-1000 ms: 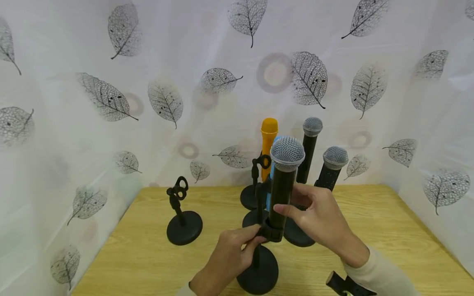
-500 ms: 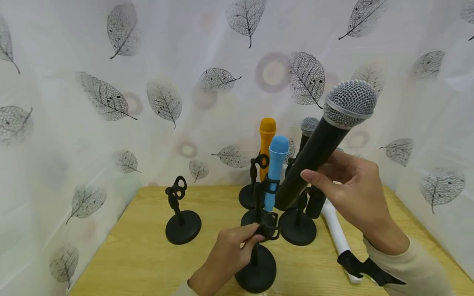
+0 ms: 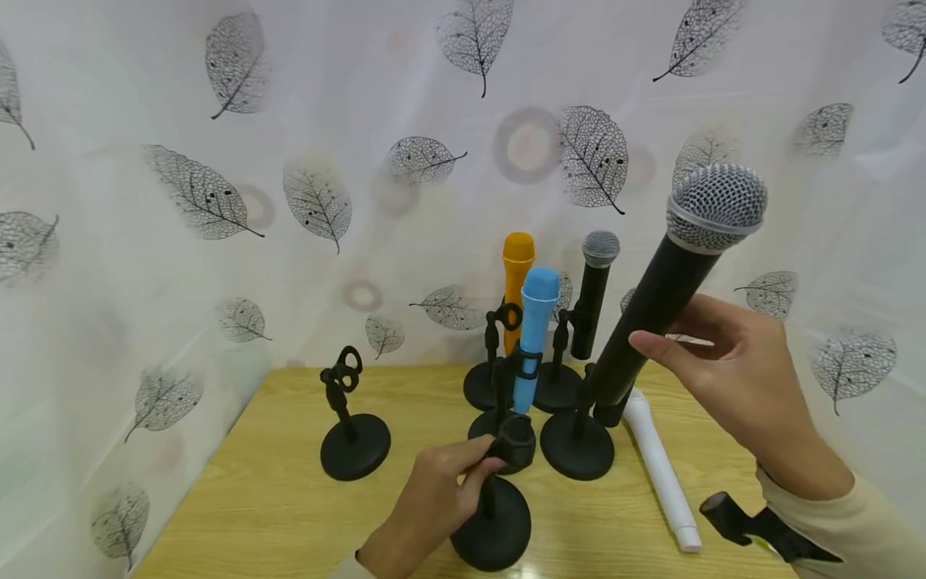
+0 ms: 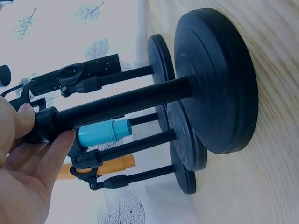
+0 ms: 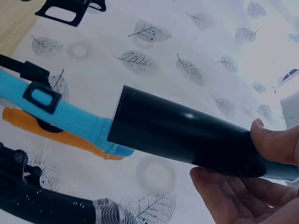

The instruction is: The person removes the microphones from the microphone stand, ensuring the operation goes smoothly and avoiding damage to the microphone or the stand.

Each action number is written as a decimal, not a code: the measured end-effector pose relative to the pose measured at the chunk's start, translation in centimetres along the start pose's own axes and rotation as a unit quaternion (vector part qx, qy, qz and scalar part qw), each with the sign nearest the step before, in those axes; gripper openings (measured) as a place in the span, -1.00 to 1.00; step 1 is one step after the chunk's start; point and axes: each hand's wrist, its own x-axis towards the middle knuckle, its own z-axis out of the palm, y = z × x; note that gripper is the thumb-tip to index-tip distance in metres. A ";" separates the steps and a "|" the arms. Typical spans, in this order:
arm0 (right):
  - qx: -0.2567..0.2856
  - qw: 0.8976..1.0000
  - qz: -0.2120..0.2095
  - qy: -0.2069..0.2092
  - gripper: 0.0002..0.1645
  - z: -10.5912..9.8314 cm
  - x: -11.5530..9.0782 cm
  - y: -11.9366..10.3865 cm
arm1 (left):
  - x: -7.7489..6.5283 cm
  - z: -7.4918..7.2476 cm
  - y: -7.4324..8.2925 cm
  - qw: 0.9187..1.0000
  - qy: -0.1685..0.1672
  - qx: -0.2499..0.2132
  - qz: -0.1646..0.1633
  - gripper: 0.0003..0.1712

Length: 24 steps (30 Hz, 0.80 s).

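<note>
My right hand (image 3: 752,386) holds a black microphone (image 3: 661,285) with a silver mesh head, thumb on one side and fingers on the other. It is raised and tilted to the right, its lower end apart from any stand. The right wrist view shows the bare lower end of its handle (image 5: 177,133). With thumb and fingers my left hand (image 3: 434,498) pinches the top of the nearest black desk stand (image 3: 492,527), just beside its clip (image 3: 516,441). That clip holds nothing. In the left wrist view the stand's round base (image 4: 217,81) rests on the table.
Behind are a blue microphone (image 3: 537,322), an orange microphone (image 3: 517,261) and another black microphone (image 3: 593,289) on stands. One more stand stands half hidden behind the held microphone. A bare stand (image 3: 354,446) is at the left. A white tube-shaped handle (image 3: 661,474) lies at the right.
The black microphone has come out of the near stand's clip and moved up and to the right in my right hand. My left hand has stayed on the stand.
</note>
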 end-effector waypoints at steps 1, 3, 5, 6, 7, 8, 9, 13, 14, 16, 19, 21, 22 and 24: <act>-0.002 1.000 0.003 -0.001 -0.64 -0.1 -0.1 0.2 | -0.1 -0.1 -0.1 1.000 0.003 -0.001 -0.003 -0.85; -0.004 1.000 0.011 -0.003 -0.63 -0.4 -0.2 0.6 | -0.2 -0.3 -0.2 1.000 0.006 -0.004 -0.006 -0.82; -0.006 1.000 0.020 -0.005 -0.64 -0.7 -0.2 1.0 | -0.4 -0.6 -0.4 1.000 0.011 -0.007 -0.007 -0.79; -0.009 1.000 0.024 -0.006 -0.64 -0.8 -0.3 1.2 | -0.4 -0.7 -0.5 1.000 0.012 -0.010 -0.006 -0.77; -0.010 1.000 0.029 -0.008 -0.64 -0.9 -0.3 1.4 | -0.5 -0.8 -0.6 1.000 0.011 -0.012 -0.009 -0.77; -0.012 0.999 0.033 -0.010 -0.65 -1.0 -0.4 1.6 | -0.6 -0.9 -0.6 1.000 0.009 -0.016 -0.012 -0.76; -0.013 0.999 0.037 -0.012 -0.65 -1.1 -0.5 1.8 | -0.6 -1.1 -0.7 1.000 0.009 -0.018 -0.010 -0.75; -0.026 0.998 0.049 -0.014 -0.62 -1.3 -0.7 2.5 | -0.9 -1.5 -1.0 1.000 0.009 -0.024 -0.014 -0.69; -0.030 0.998 0.051 -0.014 -0.62 -1.4 -0.8 2.6 | -1.0 -1.7 -1.0 1.000 0.009 -0.026 -0.016 -0.68; -0.035 0.998 0.052 -0.014 -0.61 -1.5 -0.9 2.9 | -1.3 -1.9 -1.2 0.999 0.010 -0.027 -0.021 -0.68; -0.050 0.997 0.049 -0.014 -0.64 -1.8 -1.1 3.4 | -1.6 -2.4 -1.5 0.999 0.020 -0.021 -0.020 -0.69; -0.054 0.997 0.043 -0.014 -0.65 -2.0 -1.3 3.7 | -1.7 -2.7 -1.7 0.999 0.026 -0.017 -0.019 -0.70; -0.057 0.997 0.041 -0.014 -0.66 -2.1 -1.4 3.9 | -1.8 -2.8 -1.7 0.999 0.030 -0.016 -0.019 -0.69; -0.060 0.997 0.045 -0.015 -0.67 -2.3 -1.5 4.2 | -2.0 -3.2 -1.8 0.999 0.035 -0.017 -0.025 -0.67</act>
